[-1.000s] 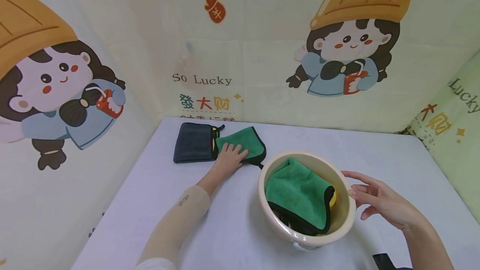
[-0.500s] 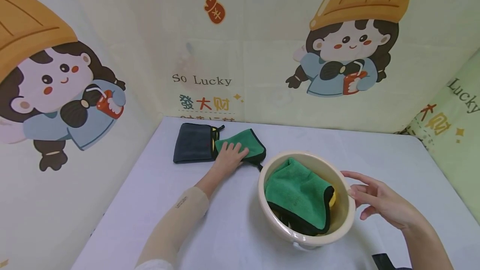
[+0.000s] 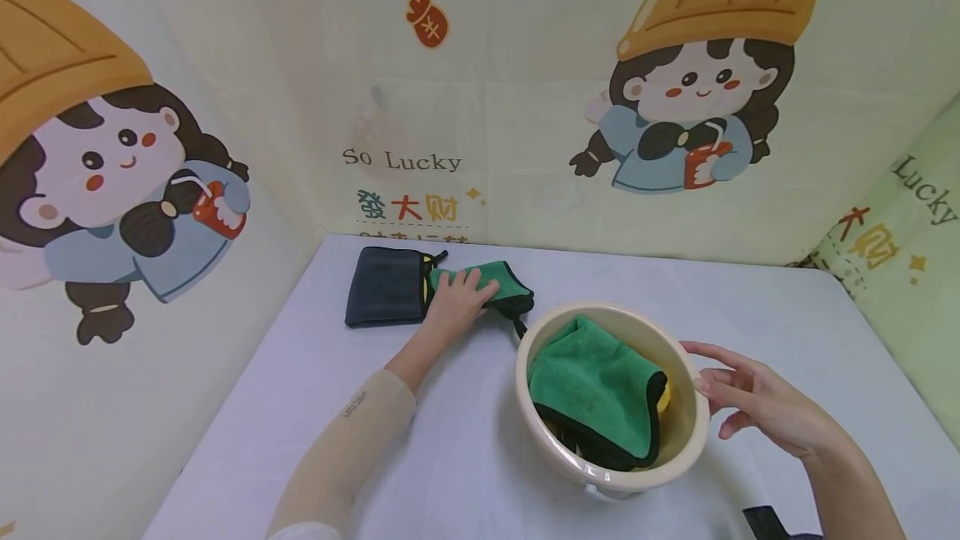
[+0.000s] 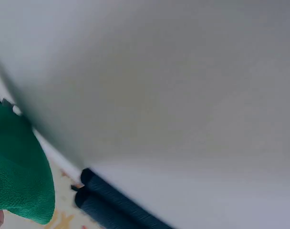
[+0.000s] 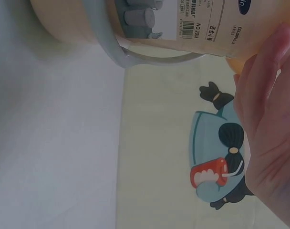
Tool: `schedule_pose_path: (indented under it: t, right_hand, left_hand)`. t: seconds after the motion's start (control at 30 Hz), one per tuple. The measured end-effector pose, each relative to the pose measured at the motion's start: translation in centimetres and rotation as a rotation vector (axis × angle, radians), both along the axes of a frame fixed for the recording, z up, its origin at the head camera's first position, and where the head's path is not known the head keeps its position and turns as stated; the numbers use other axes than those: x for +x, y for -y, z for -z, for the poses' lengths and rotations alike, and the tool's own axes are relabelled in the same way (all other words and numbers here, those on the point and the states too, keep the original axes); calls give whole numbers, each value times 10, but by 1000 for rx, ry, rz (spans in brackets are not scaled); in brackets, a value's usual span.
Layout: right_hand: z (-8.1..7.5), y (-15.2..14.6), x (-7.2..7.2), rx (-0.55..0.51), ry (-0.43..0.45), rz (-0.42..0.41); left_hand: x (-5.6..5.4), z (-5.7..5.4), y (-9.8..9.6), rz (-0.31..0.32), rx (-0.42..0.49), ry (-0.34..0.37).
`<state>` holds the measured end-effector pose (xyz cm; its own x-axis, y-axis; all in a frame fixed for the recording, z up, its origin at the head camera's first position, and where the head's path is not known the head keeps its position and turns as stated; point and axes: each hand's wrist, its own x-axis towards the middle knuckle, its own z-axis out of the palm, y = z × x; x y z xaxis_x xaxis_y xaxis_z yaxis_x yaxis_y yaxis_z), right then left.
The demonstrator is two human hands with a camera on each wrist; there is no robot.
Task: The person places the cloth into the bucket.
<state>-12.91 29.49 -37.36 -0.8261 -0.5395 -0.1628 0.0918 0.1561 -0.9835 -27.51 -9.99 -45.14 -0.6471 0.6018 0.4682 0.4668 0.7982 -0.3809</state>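
My left hand (image 3: 457,307) grips a green towel (image 3: 510,280) with black edging at the back of the table. In the left wrist view the green towel (image 4: 21,167) hangs at the left edge, a fingertip beside it. Just left of it in the head view lies a folded dark blue-grey towel (image 3: 386,286) with yellow showing at one side. The cream bucket (image 3: 536,432) stands right of centre with another green towel (image 3: 592,386) inside, a bit of yellow beside that. My right hand (image 3: 757,398) rests its fingertips against the bucket's right rim, the other fingers loosely bent.
A grey bucket handle (image 5: 119,57) and a printed label (image 5: 200,24) show on the bucket's outer side. A black object (image 3: 772,523) lies at the front edge, partly cut off. Behind the white table (image 3: 435,440) hangs a printed backdrop (image 3: 540,107).
The green towel under my left hand has bunched up, its far edge drawn nearer and its black border folded up. My right hand and the bucket stay in place.
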Motion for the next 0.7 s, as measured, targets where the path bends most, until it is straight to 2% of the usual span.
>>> schedule_pose_path:
  t: [0.17, 0.4, 0.57, 0.7]
  right_hand:
    - [-1, 1, 0, 6, 6, -1]
    - [-2, 2, 0, 8, 7, 1]
    - [-1, 1, 0, -5, 3, -3]
    - [-1, 1, 0, -4, -1, -1]
  left_hand:
    - [-2, -22, -5, 40, 34, -92]
    - [0, -54, -15, 62, 52, -215]
    - [4, -74, -23, 99, 91, -325]
    - [11, -90, -29, 138, 135, -363]
